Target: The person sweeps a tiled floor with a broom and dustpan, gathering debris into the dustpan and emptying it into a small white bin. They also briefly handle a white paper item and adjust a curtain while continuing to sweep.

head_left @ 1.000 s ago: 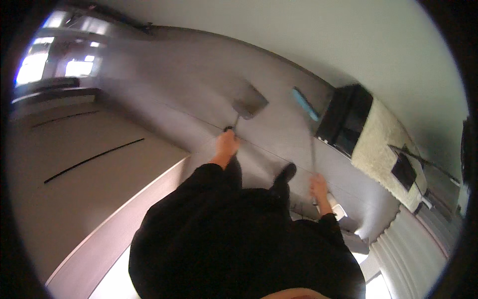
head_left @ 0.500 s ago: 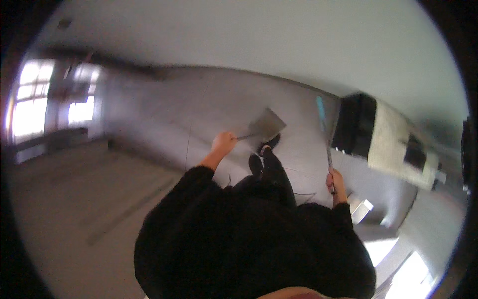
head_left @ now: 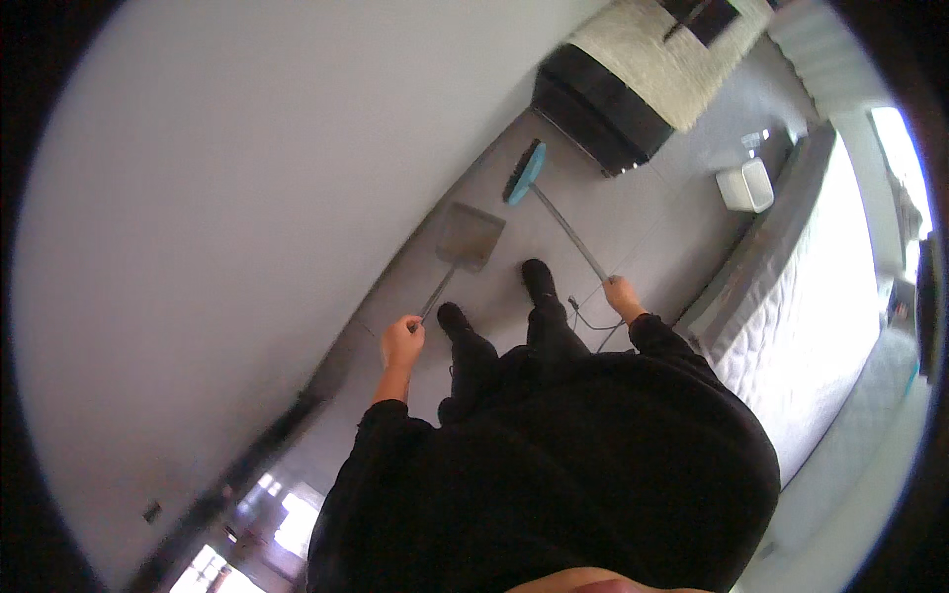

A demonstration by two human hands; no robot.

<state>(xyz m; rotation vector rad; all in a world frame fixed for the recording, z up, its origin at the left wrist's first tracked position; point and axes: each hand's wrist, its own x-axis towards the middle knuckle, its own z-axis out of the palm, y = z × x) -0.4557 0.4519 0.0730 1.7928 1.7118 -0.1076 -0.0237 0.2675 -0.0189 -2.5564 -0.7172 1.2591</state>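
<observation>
My left hand point(head_left: 402, 342) is closed around the handle of a grey dustpan point(head_left: 471, 237), whose pan hangs ahead of my left foot, near the wall. In my right hand point(head_left: 622, 299) is the grey stick of a broom point(head_left: 526, 172). Its head is light blue with dark bristles and lies beyond my feet, to the right of the dustpan. Whether the bristles touch the floor I cannot tell.
A white wall point(head_left: 227, 198) runs along the left. Ahead stands a black sofa-like piece point(head_left: 603, 109) with a cream cover point(head_left: 652, 49). A white bin point(head_left: 744, 186) and a mattress point(head_left: 801, 326) are on the right. A dark cable point(head_left: 590, 323) lies by my right foot.
My view has turned to the right, bringing the mattress and bin into sight. The broom head has come nearer the dustpan, and my feet stand farther apart. Both tools stay held.
</observation>
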